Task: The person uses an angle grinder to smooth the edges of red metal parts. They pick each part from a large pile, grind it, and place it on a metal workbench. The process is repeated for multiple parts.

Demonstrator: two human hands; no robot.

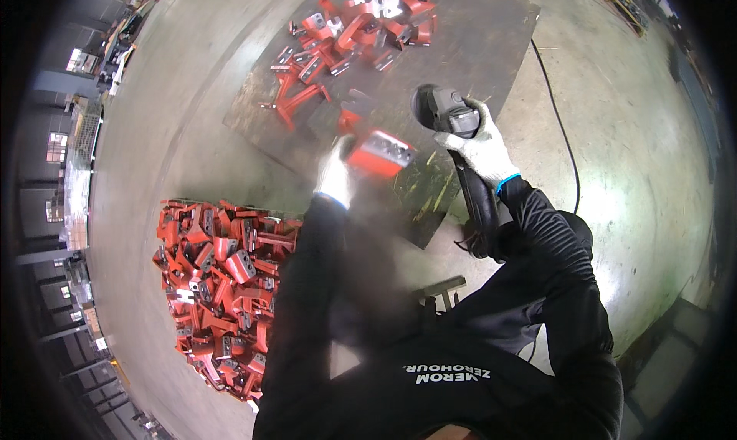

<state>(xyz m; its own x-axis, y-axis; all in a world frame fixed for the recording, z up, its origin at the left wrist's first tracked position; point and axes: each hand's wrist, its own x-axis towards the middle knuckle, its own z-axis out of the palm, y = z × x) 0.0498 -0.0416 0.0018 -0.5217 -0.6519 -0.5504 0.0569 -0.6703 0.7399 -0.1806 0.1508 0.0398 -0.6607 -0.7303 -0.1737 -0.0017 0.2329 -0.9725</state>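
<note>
Left hand [335, 173], white-gloved, near frame centre: fingers closed on the left end of a red metal bracket [380, 154], motion-blurred, its bare-metal face with holes turned upward. Right hand [489, 152], white-gloved, right of centre: clamped around an angle grinder [454, 117], wheel end toward upper left, apart from bracket. Dark surface [480, 44], upper centre, carries a loose bracket pile [353, 37]. Larger bracket heap [223, 286] at lower left. Black cable [564, 117] at upper right.
</note>
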